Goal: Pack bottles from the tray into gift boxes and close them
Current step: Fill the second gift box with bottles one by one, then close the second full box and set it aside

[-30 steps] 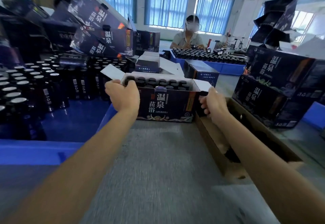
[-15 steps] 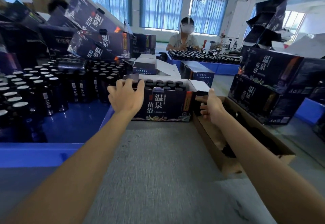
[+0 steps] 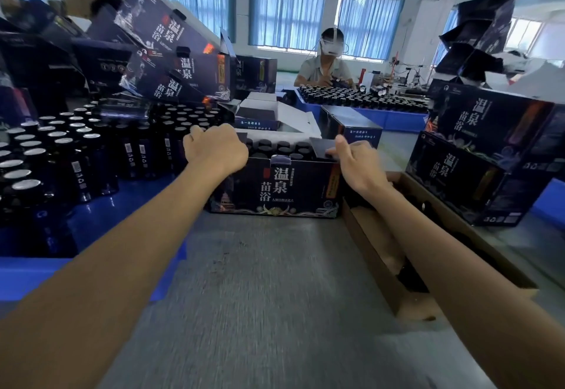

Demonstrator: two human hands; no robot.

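Note:
An open dark gift box [image 3: 275, 187] stands on the grey table in front of me, filled with black-capped bottles [image 3: 281, 145]. My left hand [image 3: 214, 150] presses down on the box's left end flap, which lies mostly hidden under it. At the other end my right hand [image 3: 354, 162] pushes the right end flap [image 3: 322, 145] inward over the bottles with its fingertips. The long white lid flap still stands open behind the bottles. To the left, a blue tray [image 3: 91, 214] holds several dark bottles [image 3: 61, 150] with silver caps.
A brown cardboard tray [image 3: 373, 245] lies under my right forearm. Closed gift boxes [image 3: 483, 156] are stacked at the right, and empty ones [image 3: 171, 52] are piled at the back left. Another person [image 3: 327, 64] works at a far bottle tray.
Both end flaps, spread outward a second ago, have been folded in over the bottles. My hands moved up from the box's sides onto its top.

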